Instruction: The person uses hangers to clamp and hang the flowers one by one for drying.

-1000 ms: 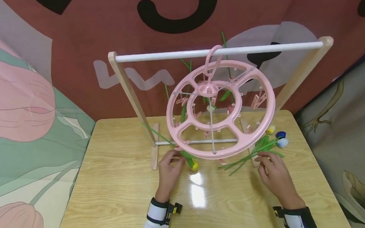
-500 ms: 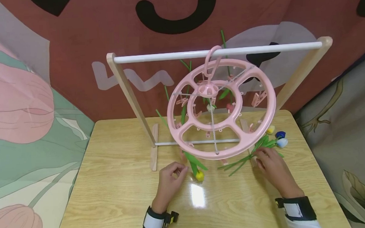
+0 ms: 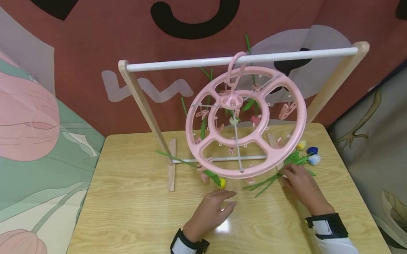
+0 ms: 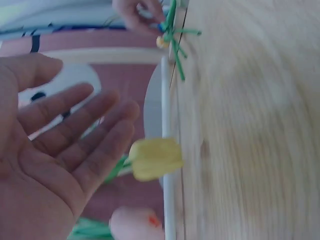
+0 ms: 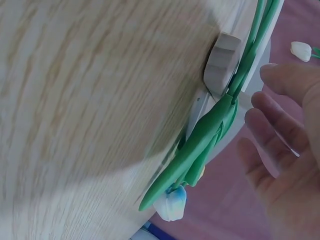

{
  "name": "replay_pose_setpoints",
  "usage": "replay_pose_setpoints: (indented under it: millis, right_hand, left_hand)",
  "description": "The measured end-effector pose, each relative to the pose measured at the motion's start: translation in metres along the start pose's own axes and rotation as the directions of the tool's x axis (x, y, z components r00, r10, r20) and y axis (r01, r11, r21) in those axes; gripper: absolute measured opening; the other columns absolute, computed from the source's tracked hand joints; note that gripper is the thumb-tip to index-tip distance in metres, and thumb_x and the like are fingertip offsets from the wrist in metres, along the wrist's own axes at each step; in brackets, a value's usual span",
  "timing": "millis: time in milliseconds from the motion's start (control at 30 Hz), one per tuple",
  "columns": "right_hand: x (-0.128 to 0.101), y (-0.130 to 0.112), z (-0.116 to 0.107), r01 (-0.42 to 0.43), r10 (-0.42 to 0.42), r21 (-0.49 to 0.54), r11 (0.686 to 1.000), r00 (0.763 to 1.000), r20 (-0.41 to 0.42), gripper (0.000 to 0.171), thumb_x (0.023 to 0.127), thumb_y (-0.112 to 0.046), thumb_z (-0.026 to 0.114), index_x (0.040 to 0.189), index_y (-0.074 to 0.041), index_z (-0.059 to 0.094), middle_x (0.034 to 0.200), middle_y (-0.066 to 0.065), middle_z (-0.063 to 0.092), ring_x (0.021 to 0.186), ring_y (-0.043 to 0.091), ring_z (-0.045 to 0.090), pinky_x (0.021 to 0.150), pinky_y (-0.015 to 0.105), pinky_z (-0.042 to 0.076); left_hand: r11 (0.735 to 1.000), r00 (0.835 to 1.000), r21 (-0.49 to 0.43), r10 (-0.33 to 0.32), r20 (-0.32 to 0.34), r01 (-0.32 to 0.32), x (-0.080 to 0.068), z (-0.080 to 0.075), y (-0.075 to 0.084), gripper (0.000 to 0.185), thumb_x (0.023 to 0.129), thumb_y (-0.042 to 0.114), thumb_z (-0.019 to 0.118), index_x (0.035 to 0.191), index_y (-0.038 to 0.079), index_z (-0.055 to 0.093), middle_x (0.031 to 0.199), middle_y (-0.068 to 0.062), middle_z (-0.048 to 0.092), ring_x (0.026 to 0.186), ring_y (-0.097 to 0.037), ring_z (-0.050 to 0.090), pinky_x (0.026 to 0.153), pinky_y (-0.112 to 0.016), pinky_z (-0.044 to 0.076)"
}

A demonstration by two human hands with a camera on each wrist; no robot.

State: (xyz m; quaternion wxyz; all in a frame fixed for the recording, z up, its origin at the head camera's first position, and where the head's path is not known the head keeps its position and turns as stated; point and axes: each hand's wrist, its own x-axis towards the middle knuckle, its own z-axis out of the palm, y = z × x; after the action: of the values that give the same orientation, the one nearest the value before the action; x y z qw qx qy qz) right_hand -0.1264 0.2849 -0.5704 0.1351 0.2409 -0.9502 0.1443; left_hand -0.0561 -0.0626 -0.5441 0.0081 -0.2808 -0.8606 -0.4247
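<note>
Your left hand (image 3: pixel 213 213) hovers over the wooden table (image 3: pixel 125 223) with its fingers spread and straight, holding nothing; the left wrist view confirms an open palm. The yellow tulip (image 3: pixel 221 183) lies just beyond the fingertips, close but apart from them, hanging bloom-down from a clip on the near rim of the pink round hanger (image 3: pixel 246 121). Its green stem (image 3: pixel 177 159) runs from the bloom up and away toward your left, past the foot of the wooden rack (image 3: pixel 143 103), so the long axis slants left and away from you. Your right hand (image 3: pixel 301 189) rests at the near end of the bunch of tulips (image 3: pixel 295 161) lying on the table to the right, their blooms pointing away toward the right edge and their stems crossing back toward the centre. The right wrist view shows loosely spread fingers beside the green stems with no stem pinched; whether a fingertip touches them cannot be determined. Judged from these positions, the left hand is the nearer one to the yellow tulip, and the right hand the nearer one to the bunch.
</note>
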Motion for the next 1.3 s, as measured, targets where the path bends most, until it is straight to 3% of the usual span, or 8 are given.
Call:
replay_pose_setpoints:
  millis: [167, 300, 433, 567, 667, 967, 1133, 1300]
  right_hand:
    - [0.002, -0.003, -0.001, -0.015, 0.015, -0.004, 1.000, 1.000, 0.009, 0.033, 0.078, 0.003, 0.086, 0.108, -0.001, 0.074, 0.108, 0.017, 0.067, 0.099, 0.036, 0.062, 0.083, 0.053, 0.055]
    - [0.003, -0.005, 0.001, -0.001, 0.001, 0.009, 1.000, 1.000, -0.005, 0.034, 0.077, 0.004, 0.086, 0.108, -0.002, 0.074, 0.108, 0.017, 0.067, 0.099, 0.037, 0.062, 0.083, 0.054, 0.055]
    - [0.005, -0.007, 0.006, 0.054, -0.053, 0.010, 0.999, 0.998, -0.030, 0.033, 0.075, 0.007, 0.086, 0.105, -0.001, 0.075, 0.105, 0.018, 0.068, 0.097, 0.038, 0.062, 0.081, 0.054, 0.055]
    - [0.007, -0.012, 0.012, 0.062, -0.061, -0.007, 0.998, 0.998, 0.031, 0.028, 0.080, 0.004, 0.083, 0.106, -0.002, 0.076, 0.108, 0.016, 0.069, 0.101, 0.037, 0.062, 0.086, 0.054, 0.056]
    - [0.007, -0.015, 0.016, 0.052, -0.051, -0.017, 0.998, 0.996, 0.077, 0.026, 0.084, 0.004, 0.078, 0.108, -0.004, 0.076, 0.112, 0.014, 0.070, 0.105, 0.035, 0.062, 0.089, 0.053, 0.056]
    - [0.008, -0.010, 0.021, 0.105, -0.098, -0.098, 0.990, 0.993, 0.070, 0.032, 0.082, 0.011, 0.071, 0.108, -0.007, 0.077, 0.115, 0.011, 0.071, 0.107, 0.033, 0.061, 0.089, 0.049, 0.053]
    - [0.009, -0.011, 0.017, 0.154, -0.150, -0.114, 0.981, 0.988, 0.044, 0.038, 0.080, 0.013, 0.074, 0.114, -0.005, 0.076, 0.124, 0.014, 0.070, 0.119, 0.035, 0.060, 0.103, 0.056, 0.051]
    - [0.015, -0.023, 0.010, 0.200, -0.202, -0.090, 0.976, 0.979, -0.008, 0.046, 0.080, 0.013, 0.072, 0.122, -0.006, 0.073, 0.133, 0.016, 0.065, 0.124, 0.036, 0.059, 0.105, 0.056, 0.052]
  left_hand:
    - [0.995, 0.989, 0.087, -0.068, 0.130, 0.057, 0.021, 0.019, 0.004, 0.037, 0.105, 0.023, 0.061, 0.138, 0.006, 0.063, 0.133, -0.007, 0.070, 0.123, -0.018, 0.066, 0.103, -0.030, 0.057]
    - [0.985, 0.981, 0.167, -0.079, 0.176, 0.049, 0.040, 0.040, -0.004, 0.039, 0.105, 0.023, 0.061, 0.139, 0.005, 0.061, 0.136, -0.008, 0.067, 0.126, -0.019, 0.064, 0.107, -0.029, 0.054]
    - [0.955, 0.993, 0.283, 0.065, 0.103, -0.091, 0.056, 0.061, -0.018, 0.043, 0.098, 0.018, 0.069, 0.138, 0.003, 0.061, 0.139, -0.009, 0.063, 0.126, -0.019, 0.062, 0.110, -0.026, 0.051]
    - [0.916, 0.984, 0.363, 0.174, 0.031, -0.174, 0.065, 0.069, -0.023, 0.038, 0.092, 0.015, 0.074, 0.128, 0.004, 0.067, 0.129, -0.005, 0.067, 0.121, -0.017, 0.064, 0.111, -0.023, 0.049]
    - [0.917, 0.985, 0.363, 0.168, 0.026, -0.166, 0.068, 0.070, -0.022, 0.029, 0.092, 0.013, 0.074, 0.120, 0.005, 0.070, 0.117, -0.002, 0.070, 0.115, -0.016, 0.065, 0.108, -0.024, 0.051]
    - [0.905, 0.989, 0.403, 0.149, 0.010, -0.140, 0.071, 0.070, -0.020, 0.038, 0.090, 0.015, 0.078, 0.125, 0.004, 0.068, 0.123, -0.008, 0.069, 0.114, -0.018, 0.067, 0.103, -0.024, 0.055]
    - [0.865, 0.982, 0.476, 0.191, -0.013, -0.162, 0.073, 0.072, -0.017, 0.037, 0.088, 0.015, 0.079, 0.123, 0.005, 0.071, 0.122, -0.005, 0.072, 0.116, -0.017, 0.067, 0.105, -0.024, 0.053]
    - [0.771, 0.975, 0.619, 0.221, -0.036, -0.152, 0.075, 0.072, -0.012, 0.030, 0.094, 0.017, 0.070, 0.122, 0.005, 0.071, 0.120, -0.003, 0.073, 0.114, -0.013, 0.067, 0.104, -0.024, 0.053]
